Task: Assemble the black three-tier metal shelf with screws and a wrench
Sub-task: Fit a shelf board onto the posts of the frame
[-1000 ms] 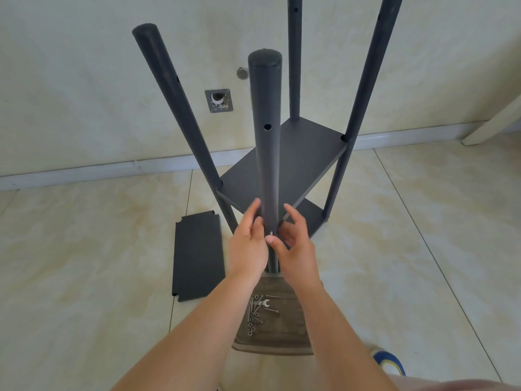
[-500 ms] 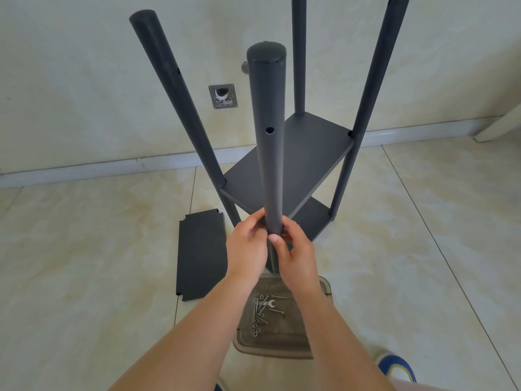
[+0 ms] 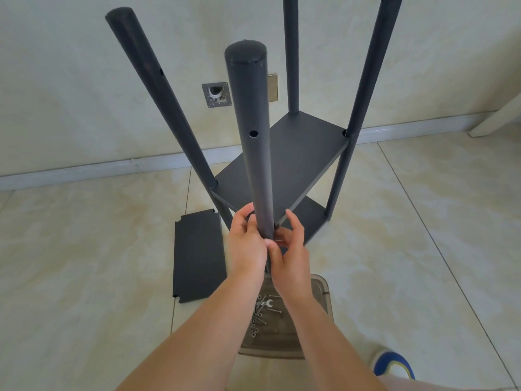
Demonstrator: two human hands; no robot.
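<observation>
Glossy beige floor tiles [image 3: 423, 249] meet a pale wall [image 3: 70, 94] — white baseboard [image 3: 84, 172] between.

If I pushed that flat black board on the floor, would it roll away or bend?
The loose shelf panel lies flat on the tile floor, so it would probably slide, not roll. It looks like thin, flat metal matching the mounted shelf, so it is likely stiff. The glossy tiles suggest it would slide easily.

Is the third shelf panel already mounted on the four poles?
No, the loose shelf panel lies flat on the floor tiles to the left of the frame, apart from the near pole.
</observation>
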